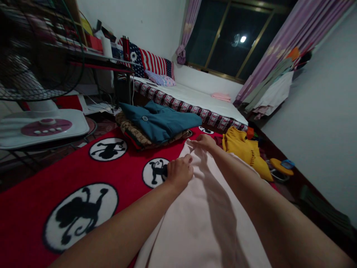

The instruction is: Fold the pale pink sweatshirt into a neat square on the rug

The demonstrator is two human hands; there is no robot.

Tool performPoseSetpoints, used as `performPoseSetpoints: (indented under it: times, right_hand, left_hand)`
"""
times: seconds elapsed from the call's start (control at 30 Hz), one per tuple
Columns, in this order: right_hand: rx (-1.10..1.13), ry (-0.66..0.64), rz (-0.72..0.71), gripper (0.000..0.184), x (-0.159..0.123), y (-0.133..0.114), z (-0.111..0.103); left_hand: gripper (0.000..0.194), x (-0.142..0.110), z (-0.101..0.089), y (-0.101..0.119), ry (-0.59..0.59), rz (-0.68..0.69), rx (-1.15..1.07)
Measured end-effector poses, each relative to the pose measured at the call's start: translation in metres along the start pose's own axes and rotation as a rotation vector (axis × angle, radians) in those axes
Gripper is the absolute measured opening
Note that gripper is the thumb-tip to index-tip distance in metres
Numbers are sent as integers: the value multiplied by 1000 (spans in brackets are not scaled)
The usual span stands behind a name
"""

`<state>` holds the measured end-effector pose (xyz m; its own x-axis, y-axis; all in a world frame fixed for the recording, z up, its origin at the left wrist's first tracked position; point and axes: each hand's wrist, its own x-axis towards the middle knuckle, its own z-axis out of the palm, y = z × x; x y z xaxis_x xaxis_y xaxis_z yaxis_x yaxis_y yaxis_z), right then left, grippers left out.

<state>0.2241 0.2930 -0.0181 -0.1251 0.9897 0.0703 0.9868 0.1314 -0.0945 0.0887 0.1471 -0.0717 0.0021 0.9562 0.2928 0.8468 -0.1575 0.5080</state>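
A pale pink garment (pixel 195 223) lies stretched lengthwise over the red blanket, running from the bottom edge of the view up to my hands; its exact kind does not show. My left hand (pixel 180 173) is closed on its left edge with fingers curled. Farther along, my right hand (pixel 204 142) pinches the cloth near its far end. Just beyond my hands sits a pile with a teal garment with a button (pixel 167 121) on top of a brown patterned cloth (pixel 136 136). A yellow garment (pixel 240 145) lies to the right of my right forearm.
Under everything is a red blanket (pixel 131 178) with black figures in white circles. A fan (pixel 44 123) stands at the left, by a cluttered desk (pixel 103 61). Behind is a bed (pixel 192 93) below a window. Clothes (pixel 276 89) hang at the right wall.
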Motion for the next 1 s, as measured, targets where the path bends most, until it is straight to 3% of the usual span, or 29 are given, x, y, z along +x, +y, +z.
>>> performPoseSetpoints:
  times: [0.27,0.4,0.57,0.63,0.73,0.9,1.0]
  right_hand:
    - [61,107,183,34,7,-15,28]
    - [121,109,156,24,2,-12,22]
    - [55,279,-34,29,-54,-5,8]
    - [-25,255,-169,32,-87,-1,15]
    - [-48,116,-286,45,-123,3,33]
    - [-23,-78,-189,56,-136,-3,41]
    - [0,24,-132,51,-154,-12,29]
  left_hand:
    - [23,2,-1,0,-68,-11,57]
    - [22,3,-4,1,-59,-62,61]
    - [23,4,-2,-2,-58,-76,14]
    - [23,5,2,-4,-49,-77,5]
    - [23,7,7,-6,-25,-71,-8]
    - [20,10,7,-11,17,-65,-41]
    - [21,11,7,-15,50,-9,-110]
